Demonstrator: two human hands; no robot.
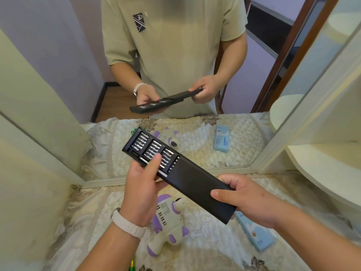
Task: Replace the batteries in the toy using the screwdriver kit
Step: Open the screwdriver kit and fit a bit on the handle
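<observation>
I hold a black screwdriver kit above the table. Its inner tray [150, 149], slid partway out to the upper left, shows rows of silver bits. My left hand [142, 188] grips the tray, thumb resting on the bits. My right hand [248, 198] clasps the lower end of the black sleeve [197, 184]. Under the kit a white and purple toy [170, 227] lies on the quilted cloth [205, 249], its speaker grille facing up.
A light blue box [256, 233] lies on the cloth to the right, partly under my right hand. Green and yellow batteries [131, 266] peek in at the bottom edge. A mirror [175, 75] stands right behind, reflecting everything. A cream curved shelf [322, 173] is at right.
</observation>
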